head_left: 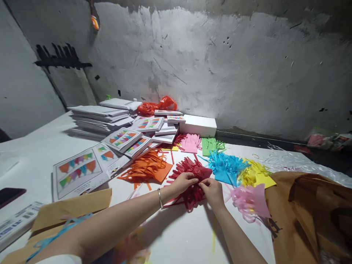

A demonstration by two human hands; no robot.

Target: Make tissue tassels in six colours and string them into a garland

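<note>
My left hand (187, 181), with a silver bangle (160, 198) at its wrist, pinches the red fringed paper (194, 167). From the other side, my right hand (213, 190) grips the same paper, thumb and forefinger pressed together close to the left fingertips. The red strips spread above and below both hands. Orange fringed paper (148, 167) lies to the left of the hands. Blue fringed paper (227, 167), yellow fringed paper (255, 174) and pink fringed paper (251, 200) lie to the right.
Printed flat boxes (123, 139) and stacked white cartons (96, 119) cover the back left. A white box (199, 125) stands against the wall beside a red plastic bag (158, 106). At right lies a brown bag (308, 209); a phone (11, 195) is at far left.
</note>
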